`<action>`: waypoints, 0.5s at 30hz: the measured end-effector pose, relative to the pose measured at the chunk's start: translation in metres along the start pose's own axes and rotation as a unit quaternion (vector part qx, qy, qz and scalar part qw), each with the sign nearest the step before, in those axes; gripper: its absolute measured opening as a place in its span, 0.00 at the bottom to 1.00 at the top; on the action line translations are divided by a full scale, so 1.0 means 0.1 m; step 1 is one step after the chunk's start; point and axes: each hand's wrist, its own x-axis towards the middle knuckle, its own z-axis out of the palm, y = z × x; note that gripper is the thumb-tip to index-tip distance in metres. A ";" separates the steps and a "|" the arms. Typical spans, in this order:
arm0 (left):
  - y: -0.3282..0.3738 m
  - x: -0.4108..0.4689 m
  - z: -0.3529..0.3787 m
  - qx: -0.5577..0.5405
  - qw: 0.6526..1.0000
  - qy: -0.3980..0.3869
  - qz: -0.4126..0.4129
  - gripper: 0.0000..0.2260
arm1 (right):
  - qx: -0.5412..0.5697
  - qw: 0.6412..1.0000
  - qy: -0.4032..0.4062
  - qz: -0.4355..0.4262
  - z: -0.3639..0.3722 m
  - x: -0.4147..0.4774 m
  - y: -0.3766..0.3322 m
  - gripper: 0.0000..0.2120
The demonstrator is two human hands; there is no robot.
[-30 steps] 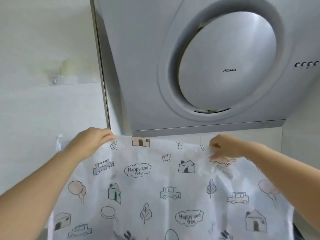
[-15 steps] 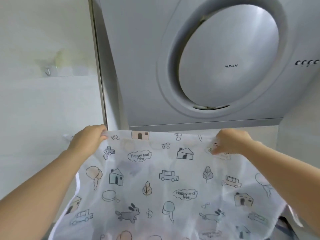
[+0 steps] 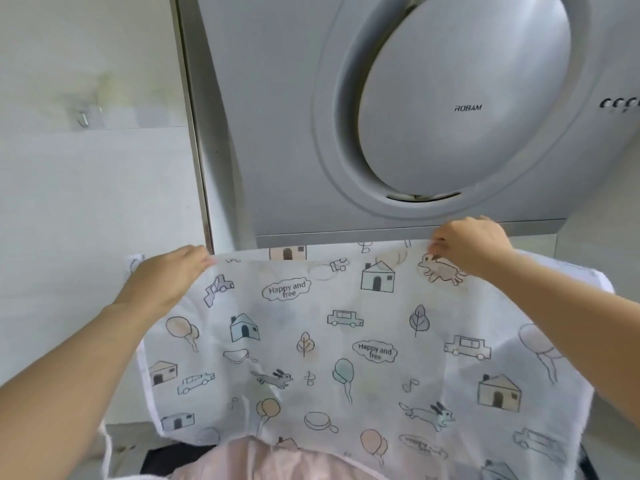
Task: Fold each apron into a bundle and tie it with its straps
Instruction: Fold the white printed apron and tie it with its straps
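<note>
The thin white fabric apron printed with little houses, cars and balloons (image 3: 346,341) hung spread out in the air, below the grey metal range hood (image 3: 277,116) (its round disc carried the word ROBAM). The left hand (image 3: 169,278) gripped the apron's upper left corner and the right hand (image 3: 474,247) pinched its upper edge, the two hands well apart.

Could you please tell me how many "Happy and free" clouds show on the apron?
3 on the apron: upper cloud near the top edge, middle cloud at centre, lower cloud, blurred, near the bottom. Folds may hide more.
</note>
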 end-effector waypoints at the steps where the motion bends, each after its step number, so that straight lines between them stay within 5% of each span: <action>1: 0.01 -0.02 0.03 -0.005 1.000 -0.011 -0.004 0.12 | -0.036 0.999 0.007 0.014 0.04 0.00 0.00 0.09; 7: -0.10 -0.05 0.10 0.038 0.993 -0.102 0.038 0.15 | -0.164 0.980 -0.063 0.091 0.08 -0.01 -0.07 0.06; 10: -0.24 -0.08 0.15 0.093 0.992 -0.012 0.081 0.13 | -0.104 0.978 -0.083 0.159 0.12 -0.01 0.00 0.09; 12: -0.24 -0.10 0.18 0.059 0.997 0.052 0.017 0.09 | -0.031 0.974 -0.113 0.192 0.15 -0.02 -0.01 0.08; 15: -0.11 -0.14 0.26 -0.050 0.975 0.042 -0.212 0.13 | 0.089 0.967 -0.150 0.186 0.29 -0.03 -0.08 0.18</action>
